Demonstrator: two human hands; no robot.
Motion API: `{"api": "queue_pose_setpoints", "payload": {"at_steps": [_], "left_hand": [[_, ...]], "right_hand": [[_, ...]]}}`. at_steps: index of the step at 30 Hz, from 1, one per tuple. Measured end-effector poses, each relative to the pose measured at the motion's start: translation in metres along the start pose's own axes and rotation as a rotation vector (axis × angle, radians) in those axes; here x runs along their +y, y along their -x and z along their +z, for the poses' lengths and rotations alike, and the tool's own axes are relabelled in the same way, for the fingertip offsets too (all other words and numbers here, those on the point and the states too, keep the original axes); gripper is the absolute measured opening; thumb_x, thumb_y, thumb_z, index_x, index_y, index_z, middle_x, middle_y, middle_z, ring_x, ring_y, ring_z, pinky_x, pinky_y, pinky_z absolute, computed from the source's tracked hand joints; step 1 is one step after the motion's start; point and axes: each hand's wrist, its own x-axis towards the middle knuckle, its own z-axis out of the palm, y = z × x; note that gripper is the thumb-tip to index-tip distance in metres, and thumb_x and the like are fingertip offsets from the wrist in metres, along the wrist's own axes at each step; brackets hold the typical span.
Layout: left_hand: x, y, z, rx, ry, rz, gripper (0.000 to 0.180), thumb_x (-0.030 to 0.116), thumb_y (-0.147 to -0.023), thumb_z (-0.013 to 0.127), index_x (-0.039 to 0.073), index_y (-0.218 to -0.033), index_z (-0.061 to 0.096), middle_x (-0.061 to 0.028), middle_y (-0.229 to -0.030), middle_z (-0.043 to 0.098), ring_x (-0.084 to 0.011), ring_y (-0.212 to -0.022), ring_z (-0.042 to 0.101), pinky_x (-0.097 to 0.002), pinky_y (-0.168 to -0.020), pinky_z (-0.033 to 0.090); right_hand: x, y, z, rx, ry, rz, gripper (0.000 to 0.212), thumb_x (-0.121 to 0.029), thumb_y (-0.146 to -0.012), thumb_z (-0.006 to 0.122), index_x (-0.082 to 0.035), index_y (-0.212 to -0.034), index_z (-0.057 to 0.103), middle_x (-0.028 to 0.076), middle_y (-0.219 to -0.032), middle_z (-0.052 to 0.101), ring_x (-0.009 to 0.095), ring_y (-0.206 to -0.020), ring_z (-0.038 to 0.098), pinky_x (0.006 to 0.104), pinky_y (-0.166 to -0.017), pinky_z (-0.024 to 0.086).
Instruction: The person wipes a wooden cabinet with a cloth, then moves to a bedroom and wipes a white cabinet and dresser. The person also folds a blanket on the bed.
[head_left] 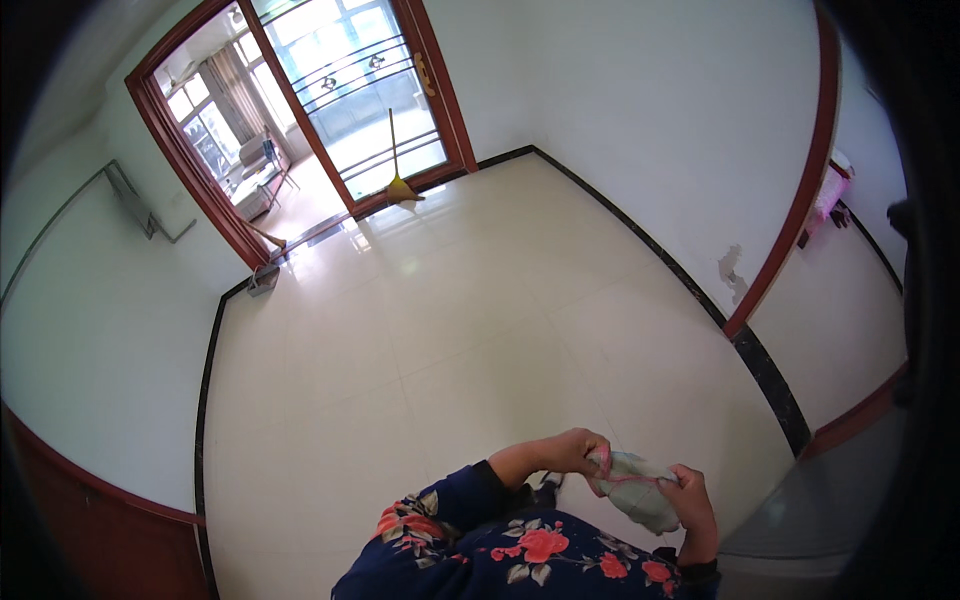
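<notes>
A pale bundle (642, 508) is being pinched by left hand (580, 452) and right hand (692, 498); slipping below is being risked through slackening.

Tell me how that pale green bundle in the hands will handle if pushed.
The pale green bundle would probably give softly, as its surface looks creased and uneven. It is likely light, since the left hand and right hand hold it by the edges. It seems unlikely to roll, its outline being irregular.
</notes>
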Motion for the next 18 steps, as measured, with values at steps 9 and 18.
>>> {"api": "queue_pose_setpoints", "payload": {"at_steps": [9, 18], "left_hand": [[-0.035, -0.181, -0.089, 0.23, 0.29, -0.262, 0.017, 0.02, -0.084, 0.052, 0.009, -0.097, 0.055, -0.0034, -0.086, 0.059, -0.0157, -0.08, 0.056, -0.0309, -0.071, 0.045], [-0.009, -0.295, -0.109, 0.358, 0.244, -0.227, 0.03, 0.019, -0.08, 0.058, 0.01, -0.107, 0.047, -0.0026, -0.092, 0.055, -0.0115, -0.077, 0.052, -0.0243, -0.068, 0.043]], "right_hand": [[-0.042, -0.12, -0.095, 0.401, 0.269, -0.119, 0.02, -0.019, -0.081, 0.053, 0.001, -0.08, 0.052, 0.001, -0.067, 0.05, 0.007, -0.064, 0.042, 0.0263, -0.055, 0.038], [-0.053, -0.152, -0.12, 0.477, -0.658, -0.085, 0.03, -0.026, -0.084, 0.053, -0.002, -0.101, 0.055, 0.003, -0.083, 0.057, 0.01, -0.073, 0.053, 0.026, -0.064, 0.045]]}}
